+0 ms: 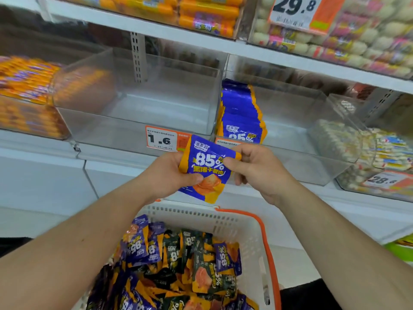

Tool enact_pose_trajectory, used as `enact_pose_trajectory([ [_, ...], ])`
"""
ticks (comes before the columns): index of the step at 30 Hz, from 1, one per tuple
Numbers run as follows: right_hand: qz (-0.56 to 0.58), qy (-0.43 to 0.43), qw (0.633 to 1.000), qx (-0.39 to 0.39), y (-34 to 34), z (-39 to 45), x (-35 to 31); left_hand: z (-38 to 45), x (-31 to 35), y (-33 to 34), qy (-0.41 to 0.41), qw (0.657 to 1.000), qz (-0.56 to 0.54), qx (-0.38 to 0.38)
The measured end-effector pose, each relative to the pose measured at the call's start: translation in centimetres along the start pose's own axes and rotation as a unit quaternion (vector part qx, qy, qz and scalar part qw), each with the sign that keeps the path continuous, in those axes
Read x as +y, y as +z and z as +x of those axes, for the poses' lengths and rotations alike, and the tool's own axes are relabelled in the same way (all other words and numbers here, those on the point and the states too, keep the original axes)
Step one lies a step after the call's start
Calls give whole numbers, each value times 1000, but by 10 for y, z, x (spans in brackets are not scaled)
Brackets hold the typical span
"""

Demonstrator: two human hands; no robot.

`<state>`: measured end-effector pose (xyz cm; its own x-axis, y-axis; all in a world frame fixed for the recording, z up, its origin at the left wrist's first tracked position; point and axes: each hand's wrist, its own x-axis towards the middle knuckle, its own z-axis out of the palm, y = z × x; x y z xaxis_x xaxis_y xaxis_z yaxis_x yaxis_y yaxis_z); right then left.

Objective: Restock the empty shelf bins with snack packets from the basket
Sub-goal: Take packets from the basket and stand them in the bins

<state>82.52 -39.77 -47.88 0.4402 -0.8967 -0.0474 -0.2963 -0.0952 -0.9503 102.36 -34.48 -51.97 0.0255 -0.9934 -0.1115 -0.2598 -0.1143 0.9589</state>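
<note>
A view from the person's head looks down at two bare forearms reaching toward a white store shelf (125,151). Both hands hold one blue and orange snack packet (206,168) printed with "85%", raised in front of the shelf's front edge. The left hand (165,175) grips the packet's left side, thumb curled across its lower front. The right hand (257,166) pinches the packet's upper right corner between thumb and curled fingers.

Below the hands, a white plastic basket (243,233) with an orange handle (266,238) is heaped with loose packets (178,260), some blue and orange, some dark green and orange.

On the shelf, just behind the held packet, stand two clear plastic bins side by side. The left clear bin (138,121) holds nothing. The right clear bin (312,135) has a row of matching blue packets (240,113) standing upright against its left wall. An orange and white price tag (162,139) reading "1.6" is fixed to the shelf's front edge under the left clear bin.

Farther left along the shelf is a bin of orange wrapped sticks (26,95). At the right end are bins of pale wrapped sweets (366,148). The shelf above carries more orange sticks and a "29.8" sign (295,10).
</note>
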Motion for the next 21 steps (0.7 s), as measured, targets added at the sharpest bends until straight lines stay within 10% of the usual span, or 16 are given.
enact_pose_trajectory([
  [11,-35,-189,941,278,-66,2,-34,6,4,6,0,999,18,51],
  [21,-142,-177,932,282,-59,25,-14,6,-1,11,-19,997,68,18],
])
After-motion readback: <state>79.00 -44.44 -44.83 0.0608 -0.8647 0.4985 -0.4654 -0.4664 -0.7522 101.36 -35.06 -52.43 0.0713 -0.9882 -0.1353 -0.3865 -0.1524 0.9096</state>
